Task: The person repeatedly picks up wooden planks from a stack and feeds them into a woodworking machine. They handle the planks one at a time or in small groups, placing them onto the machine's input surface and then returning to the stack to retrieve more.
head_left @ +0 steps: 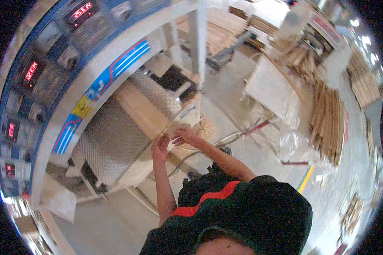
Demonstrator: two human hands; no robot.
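Note:
A pale wooden board (140, 108) lies on the dimpled metal bed (104, 131) of a machine, its near end close to my hands. My left hand (160, 146) is at the corner of that end, fingers stretched out and pointing away from me. Just to its right, my right hand (186, 137) reaches in from the side with its fingers apart and a little bent toward the left hand. A small gap shows between the two hands. Whether the fingertips touch the board, I cannot tell. Nothing is visible in either hand.
A blue control panel (51, 55) with red lit displays and knobs curves along the left. White frame posts (195, 46) rise beyond the bed. To the right are a plastic-covered stack (272, 89) and piled wooden strips (327, 123). A hose (234, 137) crosses the floor near wood shavings (206, 127).

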